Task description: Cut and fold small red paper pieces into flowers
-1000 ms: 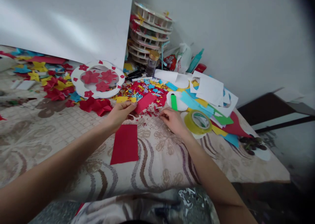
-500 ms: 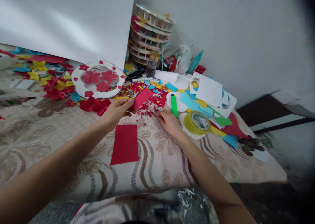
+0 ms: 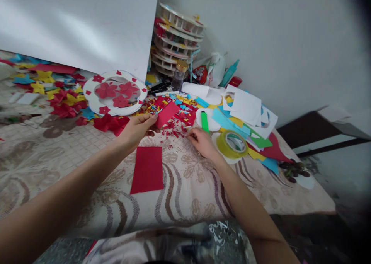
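Note:
My left hand [image 3: 140, 128] pinches a red paper piece [image 3: 167, 114] by its near left corner, thumb on top, and holds it over the scraps. Close by on the right, my right hand [image 3: 202, 141] is closed, its fingertips together at the edge of the red paper scraps [image 3: 174, 129]. Whatever lies in those fingers is too small or hidden; a small curved edge shows under the palm. On the cloth below and between the hands lies a red paper rectangle [image 3: 147, 170]. Several folded red paper flowers [image 3: 111, 124] sit beyond my left wrist.
A roll of yellow tape [image 3: 228, 150] and a green marker [image 3: 204, 121] lie right of my right hand. Behind stand a white flower-shaped frame [image 3: 92, 106], a gold-capped jar [image 3: 179, 78] and a tall tiered white structure [image 3: 181, 34]. Coloured paper sheets [image 3: 232, 125] pile at right.
My right hand has shifted very slightly right and up. My left hand still holds the red paper piece in almost the same place, and the view has barely moved.

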Demonstrator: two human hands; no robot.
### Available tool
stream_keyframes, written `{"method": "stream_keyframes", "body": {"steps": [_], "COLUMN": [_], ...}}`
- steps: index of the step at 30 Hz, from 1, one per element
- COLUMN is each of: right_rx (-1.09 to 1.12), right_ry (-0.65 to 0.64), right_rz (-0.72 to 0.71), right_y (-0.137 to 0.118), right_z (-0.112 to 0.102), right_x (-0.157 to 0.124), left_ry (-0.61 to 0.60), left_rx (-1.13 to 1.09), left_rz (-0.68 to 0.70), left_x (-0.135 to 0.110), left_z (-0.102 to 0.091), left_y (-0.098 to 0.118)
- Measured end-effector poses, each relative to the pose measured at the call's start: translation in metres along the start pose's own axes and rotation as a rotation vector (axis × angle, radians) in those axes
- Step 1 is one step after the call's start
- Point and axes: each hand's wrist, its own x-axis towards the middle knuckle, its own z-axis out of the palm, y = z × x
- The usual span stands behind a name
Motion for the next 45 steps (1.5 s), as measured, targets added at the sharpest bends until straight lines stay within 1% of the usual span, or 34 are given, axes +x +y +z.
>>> {"method": "stream_keyframes", "body": {"steps": [3, 6, 9, 11, 13, 21, 24, 27, 30, 33, 36, 38, 40, 42, 45], "right_rx": [0.069, 0.065, 0.003, -0.031, -0.06, -0.132, -0.144, -0.127, -0.077, -0.029, -0.02, -0.018, -0.02, -0.035, -0.005], "right_ry": [0.055, 0.081, -0.016, -0.089, -0.123, -0.131, -0.132, -0.104, -0.053, -0.023, -0.011, -0.044, -0.076, -0.067, -0.004], "right_rz": [0.043, 0.052, 0.021, 0.004, -0.004, -0.024, -0.036, -0.042, -0.047, -0.084, -0.171, -0.222, -0.229, -0.212, -0.208], "right_y": [-0.001, -0.005, -0.009, -0.011, -0.01, -0.006, -0.006, -0.009, -0.017, -0.032, -0.047, -0.053, -0.055, -0.054, -0.048], "right_z": [-0.004, -0.011, -0.015, -0.013, -0.01, 0.002, 0.002, -0.002, -0.006, 0.0, 0.018, 0.032, 0.043, 0.046, 0.034], "right_x": [0.005, 0.012, 0.016, 0.013, 0.01, 0.008, 0.007, 0.01, 0.022, 0.045, 0.073, 0.09, 0.102, 0.106, 0.097], "left_ry": [0.02, 0.041, 0.049, 0.042, 0.036, 0.058, 0.053, 0.049, 0.059, 0.059, 0.06, 0.066, 0.07, 0.065, 0.055], "left_rx": [-0.009, -0.033, -0.043, -0.042, -0.044, -0.052, -0.055, -0.053, -0.073, -0.108, -0.116, -0.114, -0.113, -0.108, -0.093], "left_rz": [0.002, 0.018, 0.028, 0.03, 0.03, 0.026, 0.035, 0.05, 0.065, 0.082, 0.083, 0.08, 0.082, 0.089, 0.096], "left_x": [0.001, 0.004, 0.004, 0.004, 0.003, 0.003, 0.002, 0.001, 0.001, 0.001, 0.001, 0.001, 0.002, 0.002, 0.002], "left_z": [-0.001, -0.004, -0.006, -0.006, -0.006, -0.005, -0.005, -0.007, -0.01, -0.013, -0.014, -0.014, -0.015, -0.015, -0.015], "left_y": [0.001, 0.003, 0.005, 0.006, 0.007, 0.008, 0.01, 0.014, 0.018, 0.02, 0.02, 0.02, 0.019, 0.019, 0.018]}}
